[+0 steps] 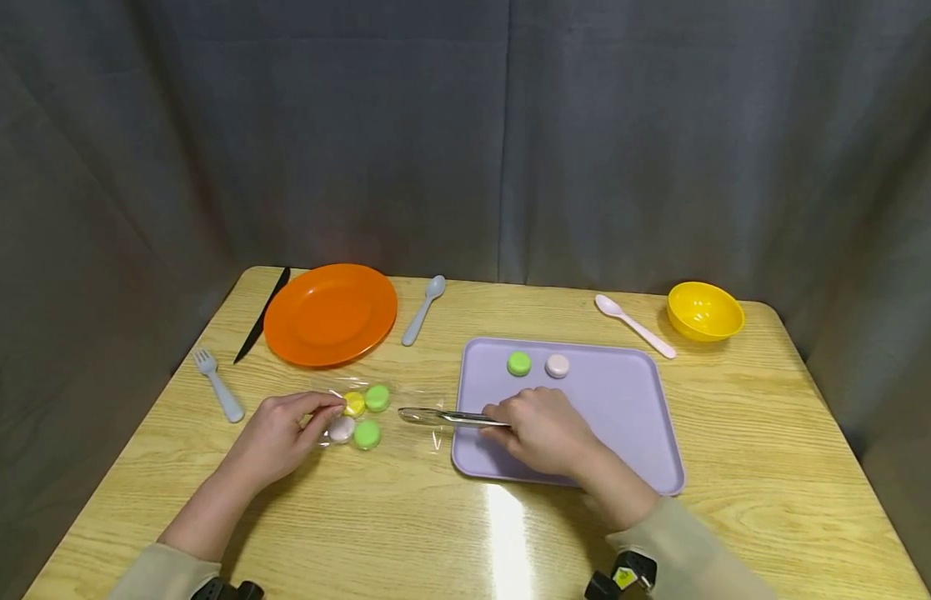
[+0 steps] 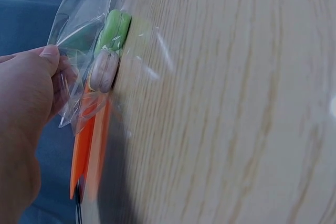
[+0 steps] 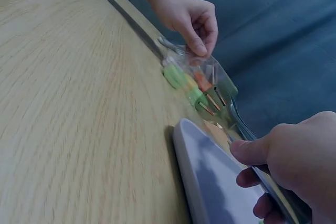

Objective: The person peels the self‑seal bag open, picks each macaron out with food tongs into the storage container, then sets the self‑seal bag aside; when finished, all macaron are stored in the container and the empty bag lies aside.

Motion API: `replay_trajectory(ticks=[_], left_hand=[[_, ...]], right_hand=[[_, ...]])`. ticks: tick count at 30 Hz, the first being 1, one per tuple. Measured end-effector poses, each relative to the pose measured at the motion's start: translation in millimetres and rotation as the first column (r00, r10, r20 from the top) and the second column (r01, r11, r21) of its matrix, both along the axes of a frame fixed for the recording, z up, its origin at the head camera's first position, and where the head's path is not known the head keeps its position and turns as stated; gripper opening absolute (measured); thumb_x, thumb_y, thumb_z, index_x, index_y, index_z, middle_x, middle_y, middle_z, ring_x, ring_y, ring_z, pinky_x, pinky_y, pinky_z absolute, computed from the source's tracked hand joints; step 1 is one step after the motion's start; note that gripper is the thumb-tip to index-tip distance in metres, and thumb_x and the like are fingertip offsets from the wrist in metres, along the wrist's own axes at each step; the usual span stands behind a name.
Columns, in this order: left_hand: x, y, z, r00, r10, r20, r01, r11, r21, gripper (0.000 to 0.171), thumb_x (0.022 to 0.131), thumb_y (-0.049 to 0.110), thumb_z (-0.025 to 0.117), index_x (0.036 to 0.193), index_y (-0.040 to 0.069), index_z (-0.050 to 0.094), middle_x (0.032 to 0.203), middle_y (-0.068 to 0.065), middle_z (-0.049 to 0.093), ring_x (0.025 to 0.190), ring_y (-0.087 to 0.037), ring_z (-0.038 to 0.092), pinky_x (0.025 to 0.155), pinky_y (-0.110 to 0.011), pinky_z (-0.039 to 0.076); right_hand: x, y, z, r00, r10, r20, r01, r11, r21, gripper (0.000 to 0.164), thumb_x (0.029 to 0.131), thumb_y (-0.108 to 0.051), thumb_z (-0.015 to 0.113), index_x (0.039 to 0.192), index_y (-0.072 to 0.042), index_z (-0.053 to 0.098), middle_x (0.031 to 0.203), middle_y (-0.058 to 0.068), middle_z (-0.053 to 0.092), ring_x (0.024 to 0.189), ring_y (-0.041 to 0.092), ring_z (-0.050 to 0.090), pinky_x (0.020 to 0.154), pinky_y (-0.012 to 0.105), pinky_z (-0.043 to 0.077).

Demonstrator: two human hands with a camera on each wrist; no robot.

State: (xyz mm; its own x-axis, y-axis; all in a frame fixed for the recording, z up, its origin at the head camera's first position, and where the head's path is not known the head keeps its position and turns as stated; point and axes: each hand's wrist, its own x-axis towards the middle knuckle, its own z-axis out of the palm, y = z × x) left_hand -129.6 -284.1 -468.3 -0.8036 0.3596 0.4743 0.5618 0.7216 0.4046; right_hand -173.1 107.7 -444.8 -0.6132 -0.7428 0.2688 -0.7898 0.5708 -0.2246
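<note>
In the head view my left hand (image 1: 285, 433) pinches the closed left end of a clear plastic bag (image 2: 81, 32), which lies on the table. Inside are two green macarons (image 1: 367, 434), a yellow macaron (image 1: 354, 404) and a pale pink macaron (image 1: 341, 429). My right hand (image 1: 546, 432) grips metal tongs (image 1: 453, 419) over the left side of a lilac tray (image 1: 611, 425). Their tips point left, overlapping the right part of the bag, with no macaron between them. A green macaron (image 1: 519, 363) and a pale pink one (image 1: 558, 366) sit apart near the tray's far edge.
Behind the bag lies an orange plate (image 1: 330, 317), with a black knife (image 1: 262, 317) left of it and a grey-blue spoon (image 1: 423, 311) on its right. A fork (image 1: 219, 386) lies far left. Beyond the tray are a pink spoon (image 1: 636, 327) and a yellow bowl (image 1: 705, 312).
</note>
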Motion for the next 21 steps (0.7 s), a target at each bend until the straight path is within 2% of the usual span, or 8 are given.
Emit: replay_trajectory(ticks=[5,9,13,19,21], left_hand=[[-0.3,0.0,-0.9,1.000,-0.004,-0.002,0.004,1.000,0.004,0.022,0.091,-0.005,0.080,0.108,0.009,0.080,0.105,0.000,0.079,0.088,-0.013,0.075,0.067,-0.034,0.063],[-0.9,1.6,-1.2,1.000,-0.002,0.003,0.002,1.000,0.008,0.023,0.091,-0.006,0.080,0.108,0.010,0.080,0.106,-0.001,0.079,0.091,-0.015,0.076,0.071,-0.037,0.064],[-1.2,3.0,-0.4,1.000,0.007,0.008,-0.007,1.000,0.010,0.024,0.090,-0.006,0.081,0.107,0.010,0.080,0.105,-0.001,0.079,0.092,-0.017,0.076,0.074,-0.039,0.064],[-3.3,2.8,0.0,1.000,-0.008,-0.005,0.008,1.000,0.019,0.021,0.090,-0.004,0.082,0.105,0.011,0.080,0.105,0.002,0.079,0.094,-0.017,0.076,0.076,-0.039,0.064],[-5.3,2.2,0.6,1.000,-0.013,-0.025,0.013,1.000,0.013,0.019,0.090,-0.001,0.083,0.104,0.012,0.081,0.105,0.004,0.078,0.095,-0.016,0.075,0.078,-0.039,0.064]], right_hand=[[-0.6,-14.7,-0.7,0.999,-0.042,-0.015,0.042,0.999,0.007,0.028,0.099,-0.034,0.078,0.080,-0.022,0.061,0.066,-0.013,0.057,0.057,0.010,0.052,0.047,0.037,0.045],[-0.5,-23.7,-3.9,0.997,-0.081,-0.014,0.081,0.997,0.006,0.019,0.099,-0.035,0.078,0.088,-0.021,0.070,0.072,-0.010,0.065,0.064,0.016,0.064,0.050,0.041,0.049],[-0.3,-31.1,-7.0,0.994,-0.106,0.003,0.106,0.994,0.006,0.019,0.098,-0.038,0.077,0.093,-0.020,0.073,0.078,-0.007,0.069,0.073,0.020,0.071,0.055,0.044,0.054],[1.2,-39.1,-7.8,0.988,-0.150,0.031,0.149,0.988,0.032,0.031,0.096,-0.048,0.078,0.090,-0.019,0.067,0.069,-0.011,0.054,0.065,0.013,0.059,0.052,0.039,0.049],[1.6,-40.8,-8.0,0.986,-0.164,0.036,0.163,0.986,0.039,0.034,0.095,-0.049,0.079,0.091,-0.017,0.066,0.069,-0.011,0.053,0.064,0.014,0.058,0.051,0.039,0.048]])
